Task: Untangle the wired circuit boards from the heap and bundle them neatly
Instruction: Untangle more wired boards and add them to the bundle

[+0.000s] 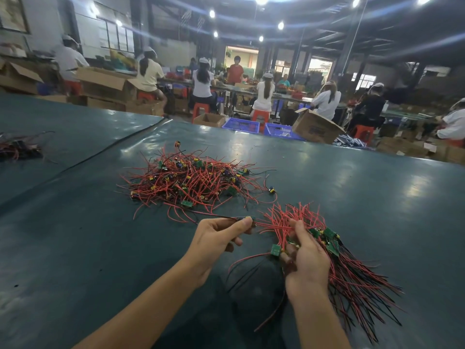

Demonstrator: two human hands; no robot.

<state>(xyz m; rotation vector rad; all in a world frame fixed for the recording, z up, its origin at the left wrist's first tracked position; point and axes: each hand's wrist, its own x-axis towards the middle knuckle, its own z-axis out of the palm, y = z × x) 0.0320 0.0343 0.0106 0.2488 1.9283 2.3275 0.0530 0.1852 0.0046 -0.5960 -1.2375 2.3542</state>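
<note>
A tangled heap (193, 182) of small green circuit boards with red and black wires lies on the dark green table (352, 187), ahead of my hands. My left hand (219, 235) pinches a single wired board (245, 219) by its end, its wires trailing left toward the heap and right toward the bundle. My right hand (307, 258) is shut on a bundle (334, 248) of wired boards, red wires fanning up and away, red and black tails spreading down to the right. One board (276, 250) hangs loose at the left of my right fingers.
A second small pile of wires (18, 148) lies at the far left of the table. Beyond the table's far edge stand blue crates (241, 125), cardboard boxes (315, 127) and several seated people working at benches.
</note>
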